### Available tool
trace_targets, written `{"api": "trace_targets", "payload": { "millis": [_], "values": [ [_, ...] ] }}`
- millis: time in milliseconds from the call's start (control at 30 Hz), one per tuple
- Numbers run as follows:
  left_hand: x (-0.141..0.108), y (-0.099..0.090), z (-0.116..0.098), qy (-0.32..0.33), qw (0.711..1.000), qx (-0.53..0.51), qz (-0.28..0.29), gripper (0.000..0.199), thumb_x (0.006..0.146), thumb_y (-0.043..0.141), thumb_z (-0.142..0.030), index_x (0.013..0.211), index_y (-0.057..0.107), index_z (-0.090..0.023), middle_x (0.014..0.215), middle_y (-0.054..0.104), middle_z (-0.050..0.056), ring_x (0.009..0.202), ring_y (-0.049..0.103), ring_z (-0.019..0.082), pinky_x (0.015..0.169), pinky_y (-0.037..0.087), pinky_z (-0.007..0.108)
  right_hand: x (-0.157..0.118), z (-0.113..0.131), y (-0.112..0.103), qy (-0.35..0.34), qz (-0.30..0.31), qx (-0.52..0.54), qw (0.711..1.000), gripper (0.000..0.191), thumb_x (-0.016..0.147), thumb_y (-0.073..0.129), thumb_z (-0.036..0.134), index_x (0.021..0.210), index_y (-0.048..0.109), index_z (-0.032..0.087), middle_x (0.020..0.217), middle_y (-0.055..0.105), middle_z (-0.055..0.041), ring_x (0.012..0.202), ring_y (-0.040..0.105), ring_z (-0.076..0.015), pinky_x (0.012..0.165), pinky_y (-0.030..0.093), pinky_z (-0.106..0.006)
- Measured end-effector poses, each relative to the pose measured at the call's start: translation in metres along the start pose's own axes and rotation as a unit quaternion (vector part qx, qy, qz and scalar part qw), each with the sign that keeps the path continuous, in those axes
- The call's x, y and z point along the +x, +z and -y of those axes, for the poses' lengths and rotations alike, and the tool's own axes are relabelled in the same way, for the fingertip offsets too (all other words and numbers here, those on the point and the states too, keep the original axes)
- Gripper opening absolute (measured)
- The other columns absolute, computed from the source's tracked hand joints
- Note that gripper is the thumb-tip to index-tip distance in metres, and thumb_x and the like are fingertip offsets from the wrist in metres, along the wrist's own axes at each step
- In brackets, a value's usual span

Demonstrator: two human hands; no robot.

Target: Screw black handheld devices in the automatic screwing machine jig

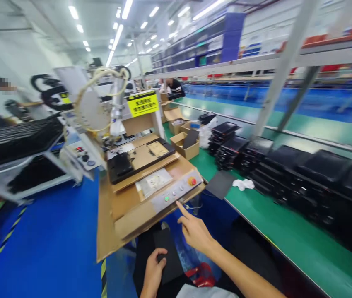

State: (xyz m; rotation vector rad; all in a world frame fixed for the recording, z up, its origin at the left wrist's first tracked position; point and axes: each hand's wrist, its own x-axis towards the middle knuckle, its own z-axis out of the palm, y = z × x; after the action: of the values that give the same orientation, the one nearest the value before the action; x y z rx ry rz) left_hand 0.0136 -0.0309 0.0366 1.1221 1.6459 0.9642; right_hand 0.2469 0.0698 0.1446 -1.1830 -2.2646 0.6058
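Our half-curled left hand (155, 265) holds a flat black rectangular sheet (172, 260) on our black-clothed lap (143, 246), probably light, stiffish plastic best gripped by its side edges, while our empty right hand (196, 231) points one finger.

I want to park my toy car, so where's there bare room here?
The green bench has a bare strip between the black stacks and its left edge, this side of the white crumpled piece. A small patch of brown cardboard shows left of the clear packet. The bench's right is crowded.
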Motion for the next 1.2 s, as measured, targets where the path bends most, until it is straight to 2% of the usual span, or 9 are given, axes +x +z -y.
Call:
{"api": "trace_targets", "payload": {
  "millis": [33, 100, 167, 200, 333, 533, 733, 1000, 1200],
  "values": [
    [-0.001, 0.000, -0.001, -0.001, 1.000, -0.001, -0.009, 0.027, 0.066, 0.062, -0.024, 0.088, 0.078, -0.019, 0.101, 0.079, 0.010, 0.106, 0.069, 0.032, 0.099, 0.046, 0.041, -0.008, -0.006, 0.005, 0.009, -0.003, 0.020, 1.000, 0.032, 0.090, 0.038, 0.011, 0.100, 0.067, 0.020, 0.160, 0.045, -0.0087, 0.123, 0.065, -0.0237, 0.102, 0.052, -0.038],
    [-0.004, 0.002, 0.001, -0.001, 1.000, -0.010, -0.027, 0.027, 0.066, 0.061, -0.020, 0.087, 0.077, -0.019, 0.098, 0.078, 0.009, 0.102, 0.068, 0.031, 0.095, 0.046, 0.038, -0.027, -0.021, 0.014, 0.054, 0.024, 0.036, 0.998, 0.034, 0.090, 0.037, 0.013, 0.095, 0.070, 0.021, 0.133, 0.069, -0.0083, 0.116, 0.068, -0.0227, 0.100, 0.050, -0.035],
    [-0.006, 0.004, 0.002, 0.000, 0.999, -0.015, -0.033, 0.026, 0.068, 0.060, -0.020, 0.088, 0.077, -0.019, 0.097, 0.078, 0.008, 0.099, 0.068, 0.030, 0.091, 0.046, 0.037, -0.048, -0.037, 0.022, 0.109, 0.067, 0.027, 0.991, 0.036, 0.089, 0.037, 0.014, 0.090, 0.072, 0.023, 0.106, 0.077, -0.0062, 0.102, 0.072, -0.0220, 0.094, 0.050, -0.032],
    [-0.007, 0.004, 0.003, 0.000, 0.999, -0.017, -0.032, 0.025, 0.070, 0.060, -0.022, 0.088, 0.077, -0.019, 0.097, 0.078, 0.008, 0.098, 0.068, 0.030, 0.091, 0.046, 0.037, -0.058, -0.045, 0.024, 0.133, 0.082, 0.018, 0.988, 0.037, 0.088, 0.037, 0.015, 0.089, 0.073, 0.023, 0.099, 0.077, -0.0053, 0.098, 0.072, -0.0219, 0.092, 0.050, -0.032],
    [-0.007, 0.007, 0.001, -0.004, 1.000, -0.015, -0.023, 0.023, 0.079, 0.060, -0.029, 0.089, 0.078, -0.020, 0.098, 0.078, 0.008, 0.096, 0.067, 0.030, 0.089, 0.044, 0.038, -0.099, -0.078, 0.027, 0.192, 0.099, 0.004, 0.976, 0.037, 0.088, 0.036, 0.017, 0.089, 0.072, 0.027, 0.096, 0.076, -0.0049, 0.095, 0.072, -0.0241, 0.087, 0.049, -0.033],
    [-0.002, 0.009, -0.004, -0.007, 1.000, -0.012, -0.021, 0.023, 0.077, 0.060, -0.030, 0.088, 0.078, -0.021, 0.099, 0.078, 0.008, 0.098, 0.067, 0.030, 0.091, 0.044, 0.037, -0.143, -0.118, 0.033, 0.268, 0.105, 0.009, 0.958, 0.034, 0.087, 0.038, 0.019, 0.088, 0.070, 0.029, 0.093, 0.076, -0.0040, 0.094, 0.072, -0.0254, 0.084, 0.050, -0.034],
    [0.000, 0.009, -0.007, -0.003, 1.000, -0.012, -0.013, 0.025, 0.076, 0.060, -0.031, 0.088, 0.078, -0.020, 0.099, 0.078, 0.009, 0.093, 0.067, 0.030, 0.088, 0.045, 0.038, -0.144, -0.119, 0.037, 0.273, 0.106, -0.004, 0.956, 0.036, 0.089, 0.039, 0.016, 0.092, 0.072, 0.029, 0.098, 0.076, -0.0036, 0.097, 0.072, -0.0237, 0.085, 0.048, -0.033],
    [0.000, 0.005, -0.010, -0.013, 1.000, -0.014, -0.011, 0.027, 0.074, 0.064, -0.038, 0.088, 0.079, -0.020, 0.098, 0.078, 0.008, 0.096, 0.068, 0.030, 0.093, 0.047, 0.039, -0.138, -0.118, 0.039, 0.259, 0.127, -0.039, 0.957, 0.034, 0.089, 0.042, 0.016, 0.093, 0.074, 0.028, 0.097, 0.077, -0.0046, 0.097, 0.073, -0.0249, 0.084, 0.047, -0.033],
    [0.003, 0.004, -0.009, -0.020, 0.999, -0.022, -0.028, 0.041, 0.072, 0.068, -0.035, 0.109, 0.078, -0.021, 0.113, 0.078, 0.009, 0.112, 0.067, 0.032, 0.103, 0.048, 0.042, -0.132, -0.111, 0.035, 0.266, 0.141, -0.050, 0.952, 0.037, 0.089, 0.043, 0.013, 0.096, 0.077, 0.025, 0.099, 0.078, -0.0066, 0.100, 0.074, -0.0255, 0.085, 0.048, -0.032]
  ]
}}
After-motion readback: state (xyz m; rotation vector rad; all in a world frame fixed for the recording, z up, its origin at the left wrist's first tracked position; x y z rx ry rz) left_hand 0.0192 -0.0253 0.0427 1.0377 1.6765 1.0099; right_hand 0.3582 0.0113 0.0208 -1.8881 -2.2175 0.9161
